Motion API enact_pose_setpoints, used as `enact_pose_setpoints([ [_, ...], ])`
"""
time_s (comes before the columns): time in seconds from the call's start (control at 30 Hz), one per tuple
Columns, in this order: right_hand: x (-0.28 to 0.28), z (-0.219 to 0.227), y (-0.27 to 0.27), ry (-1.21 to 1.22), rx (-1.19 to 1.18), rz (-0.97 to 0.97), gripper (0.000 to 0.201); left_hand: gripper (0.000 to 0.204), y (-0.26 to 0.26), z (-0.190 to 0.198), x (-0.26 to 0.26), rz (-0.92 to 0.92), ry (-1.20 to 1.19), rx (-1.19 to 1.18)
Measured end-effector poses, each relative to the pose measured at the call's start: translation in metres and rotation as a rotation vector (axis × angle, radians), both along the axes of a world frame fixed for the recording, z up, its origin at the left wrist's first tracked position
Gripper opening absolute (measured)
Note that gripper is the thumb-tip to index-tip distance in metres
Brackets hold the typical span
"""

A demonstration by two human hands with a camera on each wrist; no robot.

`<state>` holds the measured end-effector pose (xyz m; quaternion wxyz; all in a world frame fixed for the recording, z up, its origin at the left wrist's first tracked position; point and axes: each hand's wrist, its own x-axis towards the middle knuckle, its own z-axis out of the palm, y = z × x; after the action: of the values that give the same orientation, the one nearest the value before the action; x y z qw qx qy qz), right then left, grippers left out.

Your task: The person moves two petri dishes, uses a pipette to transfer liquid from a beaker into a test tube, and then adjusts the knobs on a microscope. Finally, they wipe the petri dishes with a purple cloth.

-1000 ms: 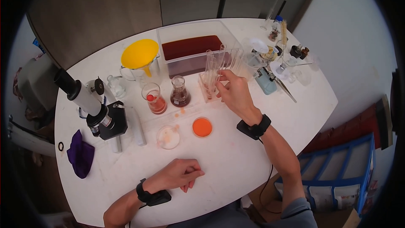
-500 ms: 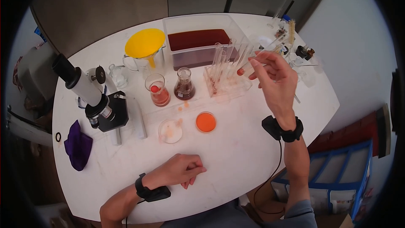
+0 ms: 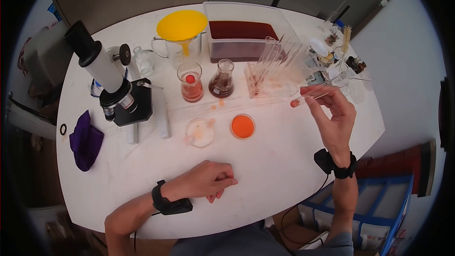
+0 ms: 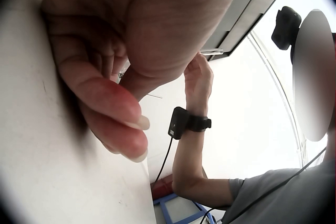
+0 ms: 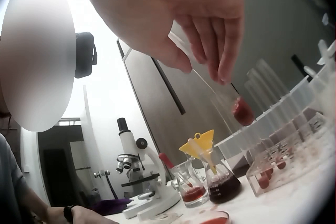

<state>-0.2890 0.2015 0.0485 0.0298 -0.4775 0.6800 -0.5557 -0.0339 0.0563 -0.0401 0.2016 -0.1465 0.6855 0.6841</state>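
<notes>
My right hand (image 3: 337, 121) pinches a glass test tube (image 5: 243, 111) between thumb and fingers. The tube is tilted, with a small amount of red matter at its closed lower end, and is held up to the right of the clear test tube rack (image 3: 272, 88). Several more tubes lean in that rack, some with red at the bottom. My left hand (image 3: 208, 180) rests on the table near the front edge, its fingers loosely curled around nothing. In front of it lie a dish of orange matter (image 3: 242, 126) and a clear petri dish (image 3: 199, 132) with pale stains.
A conical flask (image 3: 222, 83) of dark liquid and a glass vessel (image 3: 192, 92) of red liquid stand mid-table. Behind are a yellow funnel (image 3: 182, 24) and a plastic tub (image 3: 237, 47) of dark red liquid. A microscope (image 3: 106, 73) and purple cloth (image 3: 86, 140) are at left; small glassware crowds the right.
My right hand has lifted a test tube out of the rack and carried it right and nearer to me. My left hand stays in place. The head view has shifted.
</notes>
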Motion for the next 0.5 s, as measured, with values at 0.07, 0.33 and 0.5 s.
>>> enact_pose_setpoints([
  [0.07,-0.005,-0.022,0.003,0.456,0.207,-0.013,0.021,0.028,0.0,0.0,-0.001,-0.016,0.027,-0.011],
  [0.33,-0.005,-0.061,0.003,0.774,0.382,0.154,0.034,0.024,-0.002,-0.001,0.001,-0.01,0.024,0.006],
  [0.5,-0.007,-0.061,0.003,0.968,0.51,0.177,0.043,0.024,-0.001,-0.002,0.001,-0.016,0.023,-0.003],
])
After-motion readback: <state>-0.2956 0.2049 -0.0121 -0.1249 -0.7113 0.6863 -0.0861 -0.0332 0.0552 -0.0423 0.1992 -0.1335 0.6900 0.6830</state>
